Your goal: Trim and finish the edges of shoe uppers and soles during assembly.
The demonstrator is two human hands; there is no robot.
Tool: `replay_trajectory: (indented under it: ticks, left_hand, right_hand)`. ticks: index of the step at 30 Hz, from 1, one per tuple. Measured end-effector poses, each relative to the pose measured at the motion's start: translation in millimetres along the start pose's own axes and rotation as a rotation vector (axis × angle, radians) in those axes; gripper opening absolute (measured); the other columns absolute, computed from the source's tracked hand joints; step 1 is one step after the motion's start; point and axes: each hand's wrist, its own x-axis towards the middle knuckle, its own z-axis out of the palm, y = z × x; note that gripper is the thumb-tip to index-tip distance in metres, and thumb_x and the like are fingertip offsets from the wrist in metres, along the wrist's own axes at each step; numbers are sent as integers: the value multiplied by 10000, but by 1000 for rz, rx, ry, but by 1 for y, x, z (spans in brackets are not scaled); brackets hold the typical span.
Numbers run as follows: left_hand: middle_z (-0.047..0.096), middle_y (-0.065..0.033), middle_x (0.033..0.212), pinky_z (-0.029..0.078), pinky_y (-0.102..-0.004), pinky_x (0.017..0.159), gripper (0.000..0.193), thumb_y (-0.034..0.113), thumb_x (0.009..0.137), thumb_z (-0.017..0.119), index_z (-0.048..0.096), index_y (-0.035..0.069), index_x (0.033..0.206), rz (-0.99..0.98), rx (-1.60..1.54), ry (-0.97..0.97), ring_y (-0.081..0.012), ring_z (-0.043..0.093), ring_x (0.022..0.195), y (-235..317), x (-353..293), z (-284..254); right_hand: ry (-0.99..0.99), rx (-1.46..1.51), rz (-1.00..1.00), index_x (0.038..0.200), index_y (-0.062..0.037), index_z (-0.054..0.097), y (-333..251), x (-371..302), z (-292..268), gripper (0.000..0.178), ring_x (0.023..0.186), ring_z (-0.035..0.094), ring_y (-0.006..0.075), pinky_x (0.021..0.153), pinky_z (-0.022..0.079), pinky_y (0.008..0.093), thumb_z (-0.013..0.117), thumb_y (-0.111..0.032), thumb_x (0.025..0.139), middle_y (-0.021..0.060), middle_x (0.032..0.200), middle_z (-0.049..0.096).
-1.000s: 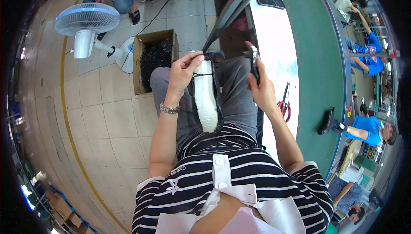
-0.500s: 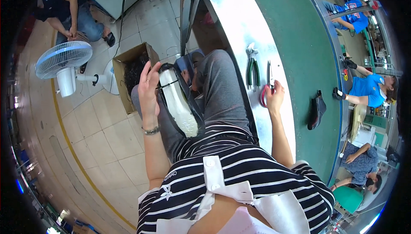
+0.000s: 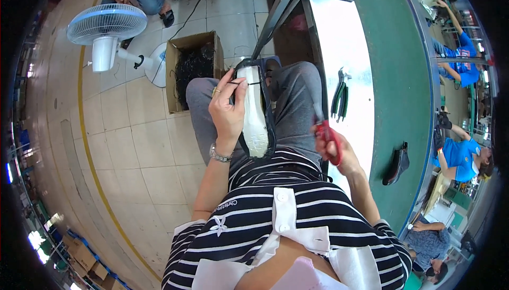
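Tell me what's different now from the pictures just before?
The right hand has come back from the bright table toward the lap, and it now grips red-handled scissors. Half a second ago it was reaching onto the table near the green-handled pliers, which lie there untouched. The left hand goes on holding the shoe, white sole up, on the lap.

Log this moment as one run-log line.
left hand: holds shoe sole-up over lap | right hand: grips red-handled scissors, apart from shoe | nearby: green-handled pliers on workbench, cardboard box on floor
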Motion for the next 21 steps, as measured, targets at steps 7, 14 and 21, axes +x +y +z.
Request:
replay_trajectory:
  ticks: [7, 14, 21]
  left_hand:
    - [654, -141, 1117, 503, -310, 768, 152, 135, 911, 577, 607, -4, 966, -40, 13, 59, -240, 664, 901, 1, -6, 5]
    - [655, -139, 1110, 509, -313, 738, 136, 128, 913, 571, 604, 1, 950, 31, 59, 60, -251, 666, 889, -3, -5, 4]
    - [670, -116, 886, 492, -342, 698, 64, 63, 882, 586, 605, 3, 896, 400, 249, 171, -283, 624, 750, 4, 4, 4]
  right_hand:
    - [-255, 92, 293, 1174, -32, 503, -14, 14, 63, 729, 637, 471, 61, 536, 386, 179, 503, -674, 830, -40, 761, 447]
    - [-41, -205, 196, 784, -49, 517, -15, 31, 88, 488, 452, 400, 78, 425, 356, 227, 436, -502, 946, -17, 566, 424]
    - [196, -359, -131, 791, -47, 544, 1, 21, 55, 276, 548, 387, 41, 485, 319, 211, 594, -286, 918, -69, 614, 421]
